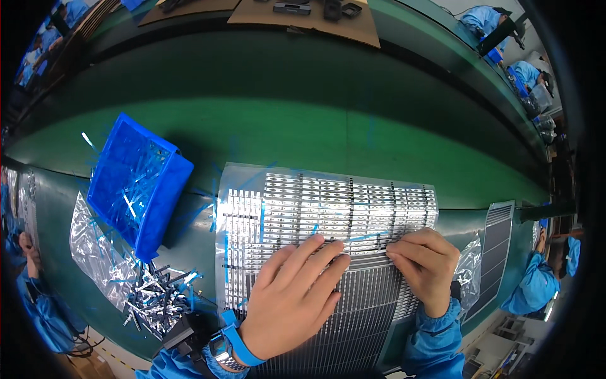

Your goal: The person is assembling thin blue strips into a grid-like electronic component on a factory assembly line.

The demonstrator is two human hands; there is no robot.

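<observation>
A clear-backed sheet (328,196) carries rows of narrow silver strips with dark marks, and its nearer part is dark grey. My left hand (293,297) lies flat on it, fingers stretched and slightly apart, the fingertips along a row of strips. To its right, my right hand (426,262) pinches thumb and forefinger at the end of a thin strip (366,254) in that row; the fingers hide the strip's very end. Thin blue film slivers (369,237) lie on the sheet just above my fingers.
At left, a tilted blue bin (170,189) holds clear and blue film scraps. Below it are a heap of dark and silver strips (161,297) and crinkled clear plastic (95,252). Another dark sheet (495,252) is at right. Cardboard (303,22) with dark parts lies beyond the green bench (284,132).
</observation>
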